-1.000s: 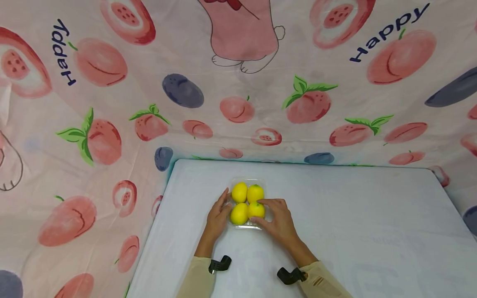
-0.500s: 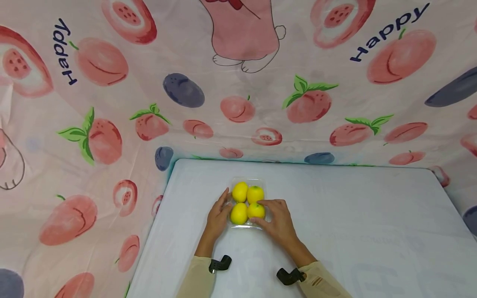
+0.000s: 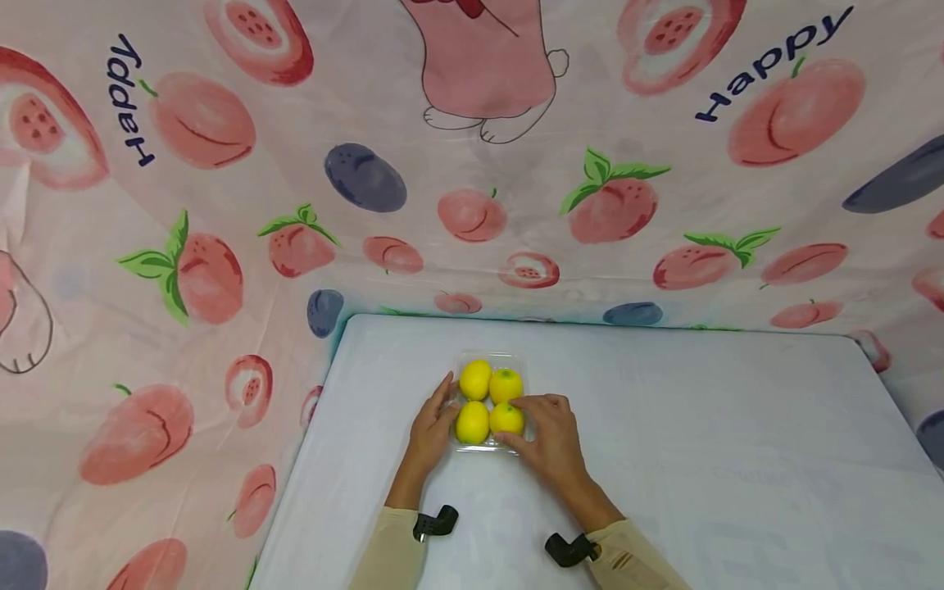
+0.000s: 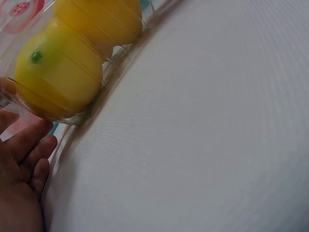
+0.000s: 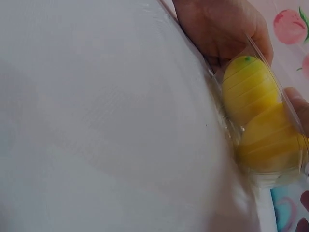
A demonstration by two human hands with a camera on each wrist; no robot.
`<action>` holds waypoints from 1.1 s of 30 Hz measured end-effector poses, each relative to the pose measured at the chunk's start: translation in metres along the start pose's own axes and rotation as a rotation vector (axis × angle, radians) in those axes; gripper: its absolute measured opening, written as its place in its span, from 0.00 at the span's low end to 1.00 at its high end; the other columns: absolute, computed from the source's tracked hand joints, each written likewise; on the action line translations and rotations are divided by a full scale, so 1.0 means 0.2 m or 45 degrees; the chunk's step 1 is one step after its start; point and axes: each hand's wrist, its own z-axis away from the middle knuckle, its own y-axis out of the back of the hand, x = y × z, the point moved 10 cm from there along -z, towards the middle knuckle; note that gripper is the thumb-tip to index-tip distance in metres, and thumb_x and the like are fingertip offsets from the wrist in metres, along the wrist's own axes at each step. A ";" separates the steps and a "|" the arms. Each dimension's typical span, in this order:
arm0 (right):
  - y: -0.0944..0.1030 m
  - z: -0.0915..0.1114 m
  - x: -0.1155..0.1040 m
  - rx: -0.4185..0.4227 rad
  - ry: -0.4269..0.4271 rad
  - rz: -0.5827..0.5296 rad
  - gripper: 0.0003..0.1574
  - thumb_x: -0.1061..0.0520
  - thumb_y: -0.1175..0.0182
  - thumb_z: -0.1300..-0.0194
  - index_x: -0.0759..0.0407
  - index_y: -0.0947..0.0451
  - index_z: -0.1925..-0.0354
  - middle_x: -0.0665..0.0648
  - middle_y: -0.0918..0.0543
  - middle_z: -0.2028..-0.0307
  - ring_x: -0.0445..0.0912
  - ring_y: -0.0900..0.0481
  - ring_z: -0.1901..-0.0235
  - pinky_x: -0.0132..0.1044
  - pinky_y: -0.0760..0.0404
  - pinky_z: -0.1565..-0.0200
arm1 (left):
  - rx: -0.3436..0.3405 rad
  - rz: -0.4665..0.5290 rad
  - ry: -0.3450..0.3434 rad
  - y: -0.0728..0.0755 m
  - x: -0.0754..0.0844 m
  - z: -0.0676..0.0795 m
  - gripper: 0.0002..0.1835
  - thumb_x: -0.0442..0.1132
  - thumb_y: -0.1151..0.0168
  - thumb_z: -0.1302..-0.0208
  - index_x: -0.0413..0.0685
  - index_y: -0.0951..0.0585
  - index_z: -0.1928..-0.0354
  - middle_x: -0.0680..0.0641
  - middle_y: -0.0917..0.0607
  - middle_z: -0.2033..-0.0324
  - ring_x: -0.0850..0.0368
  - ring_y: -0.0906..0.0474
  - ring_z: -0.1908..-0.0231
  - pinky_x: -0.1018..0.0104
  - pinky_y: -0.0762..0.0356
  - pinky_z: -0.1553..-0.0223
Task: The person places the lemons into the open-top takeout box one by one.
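In the head view, several yellow lemons (image 3: 474,423) with green tips sit in two rows inside a clear plastic container (image 3: 487,447) on the white table. My left hand (image 3: 429,426) holds the container's left side, thumb at the rim and fingers along the outer wall. My right hand (image 3: 551,434) pinches the front right lemon (image 3: 507,419) between thumb and index finger, reaching over the right wall. In the left wrist view, a lemon (image 4: 58,72) shows through the ribbed wall beside my left hand (image 4: 21,169). The right wrist view shows a thumb (image 5: 297,106) at a lemon (image 5: 270,140).
A white cloth covers the table (image 3: 701,451), which stretches far to the right. Behind and to the left hangs a pink curtain (image 3: 516,197) printed with fruit. Each wrist carries a black camera mount (image 3: 437,522) near the sleeve cuff.
Both hands keep their places on the container and the front right lemon. The head view has shifted very slightly; the lemons have barely moved.
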 end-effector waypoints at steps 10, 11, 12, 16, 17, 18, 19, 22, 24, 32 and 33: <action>-0.01 0.01 0.00 -0.019 -0.046 -0.028 0.37 0.41 0.19 0.52 0.53 0.16 0.46 0.56 0.13 0.49 0.54 0.26 0.47 0.50 0.26 0.44 | 0.005 -0.003 0.010 0.00 0.00 0.00 0.30 0.43 0.50 0.21 0.68 0.38 0.21 0.50 0.26 0.29 0.46 0.33 0.27 0.41 0.38 0.25; -0.01 0.01 0.00 -0.022 -0.053 -0.036 0.37 0.41 0.19 0.52 0.53 0.16 0.46 0.56 0.14 0.49 0.53 0.26 0.47 0.50 0.26 0.43 | 0.005 -0.001 0.012 0.00 0.00 0.00 0.30 0.43 0.50 0.21 0.68 0.38 0.21 0.50 0.26 0.29 0.46 0.33 0.27 0.41 0.38 0.26; -0.01 0.02 0.01 -0.026 -0.060 -0.044 0.37 0.41 0.19 0.52 0.53 0.16 0.46 0.55 0.14 0.48 0.53 0.26 0.46 0.50 0.25 0.43 | 0.006 0.000 0.014 0.00 0.00 0.00 0.30 0.43 0.50 0.21 0.68 0.38 0.22 0.50 0.26 0.29 0.46 0.33 0.27 0.41 0.38 0.26; -0.01 0.02 0.02 -0.039 -0.078 -0.057 0.39 0.41 0.19 0.52 0.53 0.17 0.44 0.55 0.15 0.47 0.52 0.26 0.45 0.50 0.25 0.41 | 0.005 0.007 0.017 0.00 0.00 0.01 0.30 0.43 0.50 0.21 0.70 0.39 0.22 0.51 0.26 0.29 0.47 0.33 0.27 0.42 0.38 0.26; -0.01 0.02 0.02 -0.039 -0.079 -0.060 0.39 0.40 0.19 0.52 0.53 0.18 0.44 0.55 0.15 0.46 0.52 0.26 0.45 0.50 0.25 0.41 | 0.004 0.010 0.015 -0.01 0.00 0.01 0.30 0.43 0.50 0.21 0.70 0.39 0.22 0.51 0.26 0.29 0.47 0.33 0.27 0.41 0.38 0.26; -0.01 0.02 0.02 -0.042 -0.083 -0.066 0.39 0.40 0.19 0.52 0.52 0.18 0.44 0.54 0.16 0.46 0.52 0.27 0.44 0.50 0.24 0.41 | 0.002 0.013 0.014 -0.01 0.00 0.01 0.30 0.43 0.50 0.21 0.69 0.39 0.21 0.51 0.26 0.29 0.47 0.33 0.27 0.41 0.38 0.26; -0.01 0.03 0.03 -0.046 -0.091 -0.071 0.39 0.40 0.20 0.51 0.52 0.18 0.44 0.54 0.16 0.45 0.52 0.27 0.44 0.50 0.24 0.40 | 0.001 0.017 0.014 -0.01 0.00 0.01 0.30 0.43 0.50 0.21 0.69 0.39 0.21 0.51 0.26 0.29 0.47 0.33 0.27 0.41 0.38 0.26; 0.00 0.03 0.04 -0.056 -0.119 -0.094 0.39 0.39 0.20 0.51 0.50 0.19 0.43 0.53 0.17 0.44 0.50 0.28 0.43 0.51 0.24 0.39 | -0.003 0.026 0.017 -0.01 0.00 0.01 0.30 0.44 0.50 0.21 0.69 0.40 0.21 0.51 0.26 0.28 0.47 0.33 0.27 0.41 0.39 0.25; 0.01 0.04 0.05 -0.061 -0.135 -0.114 0.39 0.39 0.21 0.49 0.50 0.20 0.42 0.52 0.18 0.43 0.50 0.29 0.42 0.51 0.23 0.39 | -0.003 0.031 0.019 -0.01 0.00 0.01 0.30 0.44 0.50 0.21 0.68 0.40 0.21 0.51 0.26 0.28 0.47 0.33 0.27 0.41 0.39 0.25; 0.14 0.05 0.13 -0.015 -0.189 -0.121 0.33 0.42 0.27 0.38 0.51 0.22 0.39 0.53 0.19 0.41 0.51 0.28 0.40 0.55 0.24 0.39 | -0.018 0.076 0.063 -0.01 -0.02 0.01 0.30 0.48 0.50 0.21 0.73 0.40 0.22 0.55 0.27 0.28 0.50 0.34 0.26 0.43 0.41 0.24; 0.16 0.06 0.14 -0.002 -0.195 -0.116 0.32 0.43 0.28 0.37 0.52 0.22 0.39 0.54 0.19 0.41 0.51 0.28 0.40 0.56 0.24 0.40 | -0.017 0.089 0.073 0.00 -0.02 0.02 0.29 0.48 0.50 0.21 0.72 0.40 0.21 0.56 0.28 0.27 0.51 0.35 0.25 0.43 0.41 0.23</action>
